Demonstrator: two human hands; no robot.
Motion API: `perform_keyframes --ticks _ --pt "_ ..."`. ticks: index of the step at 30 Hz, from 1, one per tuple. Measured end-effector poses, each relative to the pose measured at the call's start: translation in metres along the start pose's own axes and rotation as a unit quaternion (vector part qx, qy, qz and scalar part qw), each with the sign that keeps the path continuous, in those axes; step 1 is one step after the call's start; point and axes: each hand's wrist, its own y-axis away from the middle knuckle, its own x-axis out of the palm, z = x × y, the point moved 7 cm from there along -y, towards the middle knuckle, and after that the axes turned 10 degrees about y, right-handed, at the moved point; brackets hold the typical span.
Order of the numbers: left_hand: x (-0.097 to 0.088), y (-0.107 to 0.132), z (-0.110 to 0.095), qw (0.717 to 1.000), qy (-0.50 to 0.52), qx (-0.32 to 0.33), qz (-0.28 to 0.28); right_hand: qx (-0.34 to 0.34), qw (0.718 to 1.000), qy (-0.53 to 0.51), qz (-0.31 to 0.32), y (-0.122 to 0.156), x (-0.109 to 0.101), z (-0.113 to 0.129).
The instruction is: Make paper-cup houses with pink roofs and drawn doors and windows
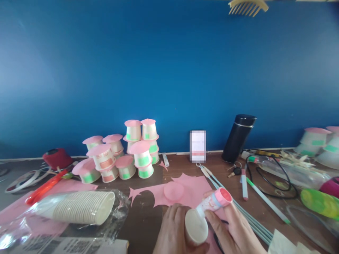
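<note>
Both of your hands meet low in the middle of the view, above the near edge of the table. Your left hand has its grip wrapped around a white paper cup, which lies on its side with a round white end turned towards you. Your right hand has its grip clamped on a glue stick, its pink end pointing away from you, and the stick's body touches the cup's side. Just beyond the hands lies a pink paper sheet with jagged cut edges, and a pink paper circle rests on it. To the left, a sleeve of stacked paper cups lies on its side in clear plastic. Further back, near the blue wall, stands a cluster of cups with pink lids, some of them stacked. A black flask stands to the right, with markers lying near it.
</note>
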Motion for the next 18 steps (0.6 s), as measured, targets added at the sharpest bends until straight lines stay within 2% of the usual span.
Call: perform_keyframes --ticks 4,7,10,12,16,18 --pt "0.001 -0.001 -0.002 1.000 -0.004 0.014 -0.019 0.015 0.999 0.032 -0.016 0.009 0.013 -0.017" --pt "0.004 0.002 0.000 0.999 0.012 0.023 -0.027 0.037 0.999 0.015 0.022 0.012 0.021 -0.026" --pt "0.002 0.006 0.003 0.997 0.037 0.022 -0.060 0.040 0.998 0.013 0.047 0.014 0.022 -0.024" --pt "0.000 0.007 0.004 0.995 0.050 0.018 -0.081 0.026 0.999 0.024 0.042 0.015 0.021 -0.019" --pt "-0.002 0.005 0.000 0.996 0.053 0.010 -0.070 -0.007 0.999 0.049 0.004 0.013 0.020 -0.017" --pt "-0.003 0.004 -0.004 0.996 0.052 0.010 -0.070 -0.003 0.999 0.049 0.011 0.012 0.022 -0.021"
